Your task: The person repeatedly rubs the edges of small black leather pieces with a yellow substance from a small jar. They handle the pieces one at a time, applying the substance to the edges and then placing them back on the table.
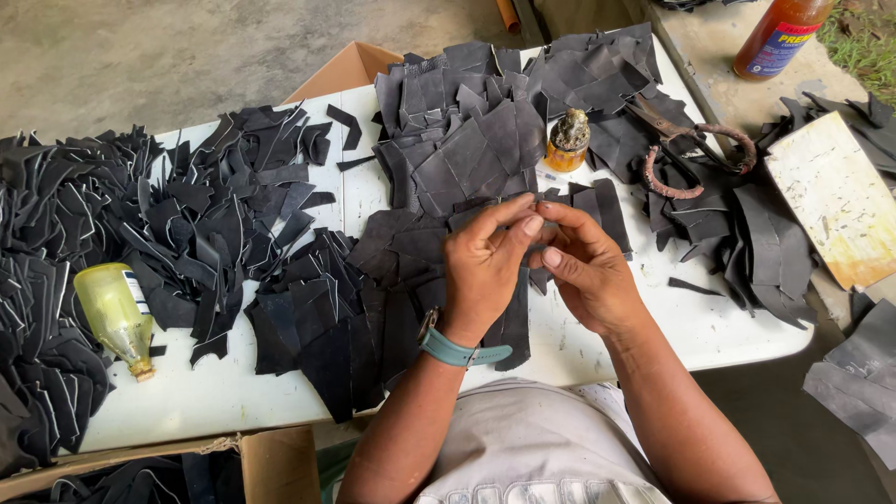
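Fingertips of left hand [485,266] & right hand [583,266] pinch one dark leather piece [539,254] btwn them, held above table [653,327] edge, likely for close inspection; cut stacks [467,140] w/in reach.

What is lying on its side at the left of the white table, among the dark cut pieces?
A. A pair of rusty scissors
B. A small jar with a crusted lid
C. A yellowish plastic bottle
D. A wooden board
C. The yellowish plastic bottle lies on its side at the table's left, beside the dark cut pieces; the rusty scissors and small jar sit on the far right part of the white table.
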